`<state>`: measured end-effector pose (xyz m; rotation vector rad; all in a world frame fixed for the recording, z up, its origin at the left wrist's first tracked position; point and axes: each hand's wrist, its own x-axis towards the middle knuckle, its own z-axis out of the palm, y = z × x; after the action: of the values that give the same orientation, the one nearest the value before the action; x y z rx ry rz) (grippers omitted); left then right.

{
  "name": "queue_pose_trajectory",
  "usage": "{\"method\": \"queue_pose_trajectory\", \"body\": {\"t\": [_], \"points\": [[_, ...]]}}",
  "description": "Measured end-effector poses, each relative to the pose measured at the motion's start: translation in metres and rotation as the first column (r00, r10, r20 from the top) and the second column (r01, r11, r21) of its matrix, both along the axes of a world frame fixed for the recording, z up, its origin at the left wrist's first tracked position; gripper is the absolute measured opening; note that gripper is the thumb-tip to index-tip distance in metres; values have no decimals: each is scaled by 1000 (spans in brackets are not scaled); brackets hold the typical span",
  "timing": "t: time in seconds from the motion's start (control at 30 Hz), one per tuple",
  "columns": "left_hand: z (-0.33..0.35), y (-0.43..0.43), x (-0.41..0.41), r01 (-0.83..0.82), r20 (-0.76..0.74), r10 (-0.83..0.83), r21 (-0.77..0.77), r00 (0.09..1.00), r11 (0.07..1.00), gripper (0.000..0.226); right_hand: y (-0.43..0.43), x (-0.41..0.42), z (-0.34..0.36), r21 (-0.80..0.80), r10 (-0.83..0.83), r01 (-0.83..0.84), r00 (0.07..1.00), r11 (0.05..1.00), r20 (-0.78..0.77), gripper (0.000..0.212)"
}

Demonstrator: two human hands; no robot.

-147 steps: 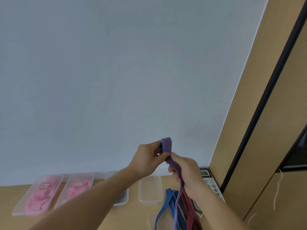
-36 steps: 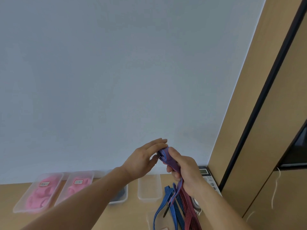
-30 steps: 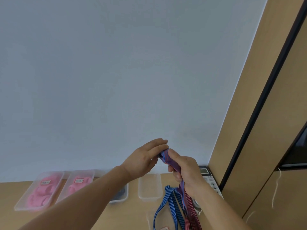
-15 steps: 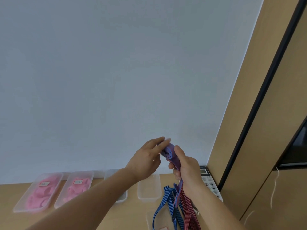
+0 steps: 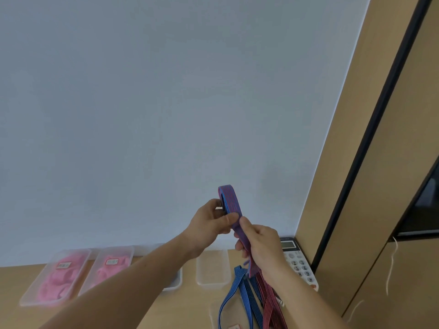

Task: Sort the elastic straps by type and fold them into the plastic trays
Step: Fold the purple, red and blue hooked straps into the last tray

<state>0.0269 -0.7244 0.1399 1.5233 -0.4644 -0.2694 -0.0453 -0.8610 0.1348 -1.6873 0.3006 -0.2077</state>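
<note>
Both hands are raised above the empty clear plastic tray (image 5: 212, 280) on the wooden bench (image 5: 190, 309). The left hand (image 5: 211, 224) pinches the folded loop of a red-and-blue striped elastic strap (image 5: 230, 202). The right hand (image 5: 260, 243) curls round the strap's tail. Loose blue striped straps (image 5: 242, 288) lie right of the tray.

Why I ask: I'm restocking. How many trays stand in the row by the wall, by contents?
Trays with pink contents: 2
Empty tray: 1
Mostly hidden tray, contents unclear: 1
Total: 4
</note>
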Motion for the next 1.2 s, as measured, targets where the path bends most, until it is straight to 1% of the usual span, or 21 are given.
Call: {"method": "queue_pose_trajectory", "body": {"t": [0.1,0.2,0.3,0.37,0.5,0.53,0.57,0.6,0.63,0.67,0.7,0.73,0.77,0.8,0.83,0.87,0.97,1.0,1.07,1.13,1.2], "points": [[0,0,-4,-102,264,61,141,963,985,35,1,-2,2,9,3,-2,1000,1000,-20,50],[-8,5,1,-246,555,84,223,827,943,35,2,-2,7,127,70,-61,995,990,-68,56],[-14,15,9,-255,722,-33,286,691,924,42,1,-1,8,309,152,-128,987,942,-55,73],[-15,17,8,-294,807,-102,326,582,898,46,1,-1,9,343,174,-151,984,927,-37,82],[-20,15,14,-441,936,-173,301,307,846,46,2,-3,9,341,180,-166,984,925,-10,74],[-23,16,16,-434,938,-180,301,297,849,49,2,-4,8,348,185,-170,983,922,-10,72],[-22,18,15,-393,917,-184,324,355,860,56,2,-5,7,352,190,-175,982,919,-7,69],[-20,19,12,-321,864,-179,356,470,877,66,1,-5,8,355,188,-177,982,918,3,67],[-18,19,9,-229,765,-161,375,624,898,75,-1,-6,8,360,180,-176,983,916,24,65],[-16,18,6,-119,587,-121,353,801,928,80,-2,-6,10,372,178,-185,983,909,54,63],[-12,17,2,-26,320,-65,271,945,962,82,-3,-6,11,382,187,-206,979,901,87,61],[-6,16,-2,38,41,-45,161,998,986,78,-3,-6,14,383,205,-232,972,894,112,58],[0,16,-4,112,-174,-97,78,980,991,68,-2,-7,16,366,228,-260,965,893,129,54],[6,15,-7,198,-269,-178,50,947,979,54,-1,-9,16,336,255,-287,957,897,135,49],[10,13,-11,248,-282,-225,48,933,968,45,0,-11,16,299,283,-313,949,901,139,44],[10,11,-14,247,-258,-229,37,938,968,40,2,-12,15,270,308,-336,941,902,142,40],[11,10,-19,161,-229,-169,-52,959,986,25,1,-13,13,206,352,-371,928,906,121,35],[10,12,-19,154,-211,-161,-47,964,987,25,1,-13,14,179,358,-371,928,911,105,37],[11,16,-18,165,-160,-164,-11,973,986,26,0,-12,15,125,343,-351,936,928,80,49],[12,19,-19,176,-131,-179,-36,975,984,28,0,-12,15,90,304,-309,951,947,58,60],[15,20,-21,184,-114,-189,-59,975,981,36,-1,-10,17,61,290,-291,957,955,29,65]]}}
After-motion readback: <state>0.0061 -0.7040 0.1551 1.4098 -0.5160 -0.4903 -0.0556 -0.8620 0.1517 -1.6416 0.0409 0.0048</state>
